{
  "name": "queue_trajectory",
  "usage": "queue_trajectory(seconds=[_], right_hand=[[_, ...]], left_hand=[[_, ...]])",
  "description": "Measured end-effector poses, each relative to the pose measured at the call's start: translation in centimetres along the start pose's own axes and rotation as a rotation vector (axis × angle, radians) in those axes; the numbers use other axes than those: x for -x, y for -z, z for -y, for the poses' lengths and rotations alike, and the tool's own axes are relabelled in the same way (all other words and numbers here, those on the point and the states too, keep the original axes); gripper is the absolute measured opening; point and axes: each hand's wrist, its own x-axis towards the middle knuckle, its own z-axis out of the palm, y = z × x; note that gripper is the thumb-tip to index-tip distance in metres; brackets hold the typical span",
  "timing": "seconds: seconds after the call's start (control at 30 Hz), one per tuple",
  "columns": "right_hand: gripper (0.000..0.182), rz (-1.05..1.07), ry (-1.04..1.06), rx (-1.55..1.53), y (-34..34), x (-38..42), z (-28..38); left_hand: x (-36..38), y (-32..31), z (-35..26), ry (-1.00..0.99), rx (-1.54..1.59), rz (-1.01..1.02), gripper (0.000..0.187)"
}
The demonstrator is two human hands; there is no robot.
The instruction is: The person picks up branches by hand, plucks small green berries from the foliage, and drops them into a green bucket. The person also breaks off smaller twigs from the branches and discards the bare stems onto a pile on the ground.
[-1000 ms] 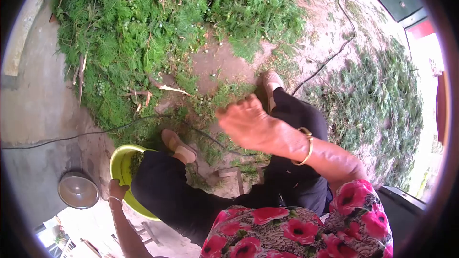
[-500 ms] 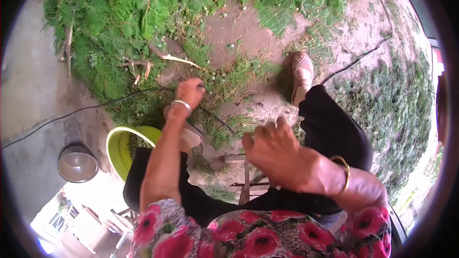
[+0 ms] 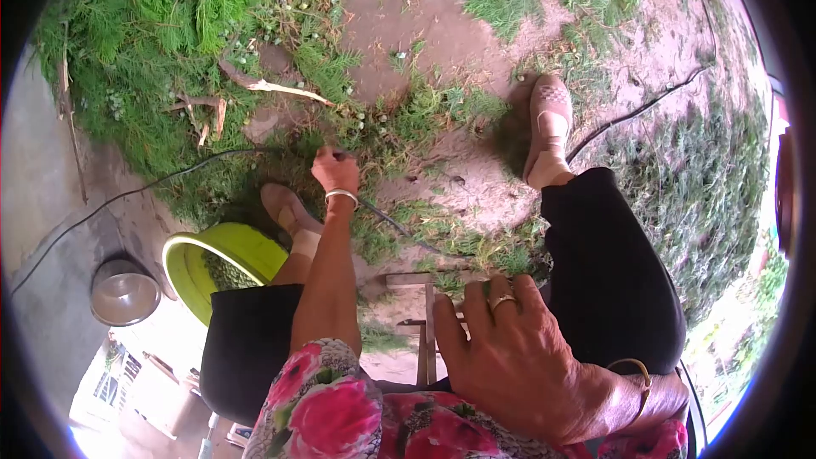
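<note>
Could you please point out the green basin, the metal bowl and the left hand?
green basin (image 3: 255, 244), head view, on its far rim.
metal bowl (image 3: 124, 292), head view, on its middle.
left hand (image 3: 337, 172), head view, on its back.

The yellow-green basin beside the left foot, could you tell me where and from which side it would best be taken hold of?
Probably by the rim of the yellow-green basin, on its open side toward the metal bowl. The near edge is hidden behind the black trouser leg and the left foot crowds the far edge. The rolled lip looks easy to hook fingers under. The left hand is nearest.
</note>
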Motion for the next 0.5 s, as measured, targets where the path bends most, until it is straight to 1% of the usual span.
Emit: queue_trajectory(seconds=[0.03, 0.07, 0.1, 0.13, 0.17, 0.2, 0.27, 0.3, 0.4, 0.47, 0.5], right_hand=[[0.031, 0.001, 0.002, -0.004, -0.2, 0.1, 0.0], [0.031, -0.040, 0.018, 0.016, -0.6, 0.2, -0.1], [0.030, -0.078, 0.034, 0.035, -0.9, 0.2, -0.1], [0.030, -0.073, 0.035, 0.034, -1.1, 0.3, 0.0], [0.030, -0.056, 0.028, 0.010, -1.1, 0.3, 0.1], [0.030, -0.043, 0.021, -0.012, -1.2, 0.3, 0.1], [0.030, -0.030, 0.018, -0.007, -0.9, 0.2, 0.1], [0.030, -0.016, 0.012, -0.005, -0.8, 0.2, 0.0], [0.030, -0.035, -0.012, -0.005, -0.9, 0.0, 0.0], [0.030, -0.051, -0.014, -0.006, -0.9, 0.1, 0.0], [0.030, -0.067, -0.011, -0.007, -0.9, 0.1, 0.0]], left_hand=[[-0.1, -0.3, 0.7, 0.034, 0.253, -0.159, 0.006], [0.0, 0.7, -1.1, 0.036, 0.250, -0.159, 0.006], [0.2, 2.6, -4.9, 0.064, 0.426, -0.120, 0.006], [0.0, 3.4, -7.0, 0.094, 0.604, -0.081, 0.009], [-1.0, 2.5, -7.0, 0.000, 0.482, -0.063, 0.010], [-1.6, 1.6, -7.2, 0.003, 0.483, -0.064, 0.010], [-2.3, 0.7, -8.5, -0.184, -0.107, -0.073, 0.009], [-2.3, 0.6, -8.8, -0.108, -0.171, 0.021, 0.020], [-2.5, 0.1, -8.6, -0.084, -0.193, -0.036, 0.023], [-2.6, 0.3, -8.5, -0.082, -0.177, -0.039, 0.022], [-2.6, 0.6, -8.1, -0.106, -0.136, -0.010, 0.023]])
